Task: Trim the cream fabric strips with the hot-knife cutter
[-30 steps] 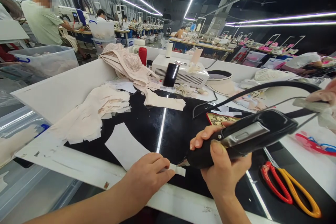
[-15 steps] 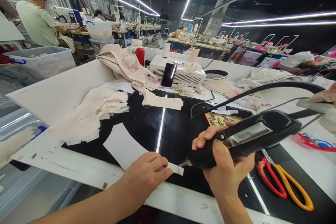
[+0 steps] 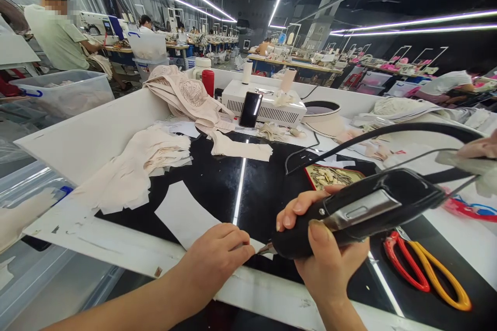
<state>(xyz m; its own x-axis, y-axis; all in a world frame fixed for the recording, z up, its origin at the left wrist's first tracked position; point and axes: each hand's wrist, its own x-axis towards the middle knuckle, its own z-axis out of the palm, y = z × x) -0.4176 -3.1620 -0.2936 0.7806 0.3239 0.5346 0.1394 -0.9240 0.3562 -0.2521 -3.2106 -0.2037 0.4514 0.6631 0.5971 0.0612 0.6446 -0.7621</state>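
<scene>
The left hand [image 3: 219,253] rests low at the tabletop's [image 3: 213,186] near edge, its grip drawn together on the narrow end of the white paper [image 3: 182,212]. The paper's broad part spreads out flat beyond the knuckles. The right hand [image 3: 330,261] has its grip wrapped around the black tool [image 3: 368,212], thumb along the near side and fingers over the far one. The tool is held tilted, its metal tip [image 3: 267,249] pointing down at the paper's end, just beside the left fingertips; whether it touches cannot be told. A black cable [image 3: 373,137] arches behind the tool.

To the right of the right hand lie scissors [image 3: 417,247], one handle red, the other yellow. Beyond the tool sits a red-edged tray [image 3: 309,178] holding small pieces [image 3: 330,176]. On the left lies a fanned stack of cream fabric [image 3: 124,170]; farther in, a cream strip [image 3: 243,149] lies alone on the black surface.

Behind these, beige bras [image 3: 182,90] are heaped at the left near a red bottle [image 3: 208,84]. A phone [image 3: 251,109] leans against a white box [image 3: 279,111], with a visor [image 3: 322,119] to the right. Past the tabletop, a person in a pale green shirt [image 3: 56,36] works beside a sewing machine [image 3: 91,23].
</scene>
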